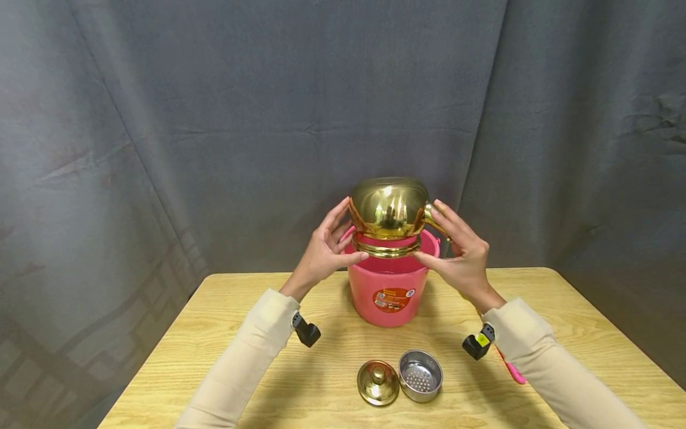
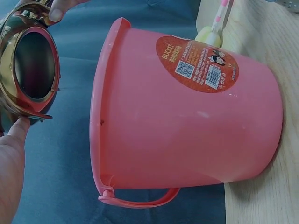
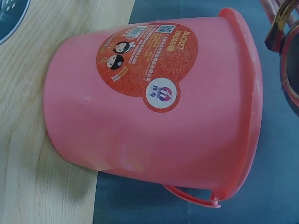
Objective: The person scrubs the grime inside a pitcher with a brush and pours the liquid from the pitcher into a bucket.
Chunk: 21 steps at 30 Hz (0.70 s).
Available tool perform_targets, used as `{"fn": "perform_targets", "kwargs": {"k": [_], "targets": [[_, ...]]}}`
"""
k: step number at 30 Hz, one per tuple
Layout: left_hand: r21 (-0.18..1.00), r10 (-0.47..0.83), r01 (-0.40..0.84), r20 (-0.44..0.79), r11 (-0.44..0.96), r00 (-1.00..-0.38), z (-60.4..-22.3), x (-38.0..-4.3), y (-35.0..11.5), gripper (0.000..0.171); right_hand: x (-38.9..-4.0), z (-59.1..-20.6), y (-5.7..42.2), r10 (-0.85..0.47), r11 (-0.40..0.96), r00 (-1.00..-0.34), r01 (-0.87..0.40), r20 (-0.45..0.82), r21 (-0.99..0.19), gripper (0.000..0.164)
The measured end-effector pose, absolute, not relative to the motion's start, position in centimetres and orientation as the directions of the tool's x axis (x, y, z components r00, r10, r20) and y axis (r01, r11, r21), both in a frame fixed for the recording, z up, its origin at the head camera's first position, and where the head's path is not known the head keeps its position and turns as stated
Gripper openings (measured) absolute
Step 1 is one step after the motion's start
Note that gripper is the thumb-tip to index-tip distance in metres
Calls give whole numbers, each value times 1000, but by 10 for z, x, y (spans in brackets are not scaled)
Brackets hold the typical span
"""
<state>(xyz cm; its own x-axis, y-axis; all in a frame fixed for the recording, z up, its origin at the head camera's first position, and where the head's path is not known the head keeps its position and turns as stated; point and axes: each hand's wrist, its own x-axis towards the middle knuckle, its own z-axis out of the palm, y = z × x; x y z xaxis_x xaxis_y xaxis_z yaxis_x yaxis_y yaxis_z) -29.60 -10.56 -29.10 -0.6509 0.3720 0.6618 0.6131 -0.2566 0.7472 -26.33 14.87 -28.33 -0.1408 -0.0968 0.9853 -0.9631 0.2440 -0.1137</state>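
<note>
A shiny gold teapot [image 1: 389, 205] is held upside down above the pink bucket [image 1: 364, 292], its round opening facing down in the left wrist view. My left hand [image 1: 328, 245] holds its left side, fingers along the body and thumb at the rim. On the other side, my right hand [image 1: 462, 253] grips around the spout or handle, thumb at the rim; which part it is I cannot tell. Only part of the teapot [image 3: 292, 70] enters the right wrist view. The bucket's inside is mostly hidden from the head view.
Nearer on the wooden table [image 1: 225, 333] lie a gold lid [image 1: 377, 381] with a knob and a metal strainer cup [image 1: 420, 394], side by side. A pink-handled tool [image 1: 515, 374] lies partly hidden beneath the right forearm. Grey curtains [image 1: 268, 119] hang behind the table.
</note>
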Motion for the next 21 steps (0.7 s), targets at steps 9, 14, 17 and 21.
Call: {"fn": "perform_targets", "kwargs": {"k": [9, 14, 17, 21], "targets": [[748, 379, 611, 660, -258, -649, -293, -296, -106, 103, -269, -287, 149, -93, 296, -85, -954, 992, -54, 59], [748, 382, 611, 661, -259, -646, -294, -297, -106, 104, -282, -296, 155, -104, 320, -64, -947, 992, -28, 58], [751, 384, 610, 656, -252, -650, -295, -297, -106, 106, -290, -301, 159, -112, 352, -50, -936, 992, -8, 58], [759, 390, 606, 645, -236, -657, -296, -297, -105, 107, -294, -306, 161, -120, 383, -38, -924, 992, 11, 57]]}}
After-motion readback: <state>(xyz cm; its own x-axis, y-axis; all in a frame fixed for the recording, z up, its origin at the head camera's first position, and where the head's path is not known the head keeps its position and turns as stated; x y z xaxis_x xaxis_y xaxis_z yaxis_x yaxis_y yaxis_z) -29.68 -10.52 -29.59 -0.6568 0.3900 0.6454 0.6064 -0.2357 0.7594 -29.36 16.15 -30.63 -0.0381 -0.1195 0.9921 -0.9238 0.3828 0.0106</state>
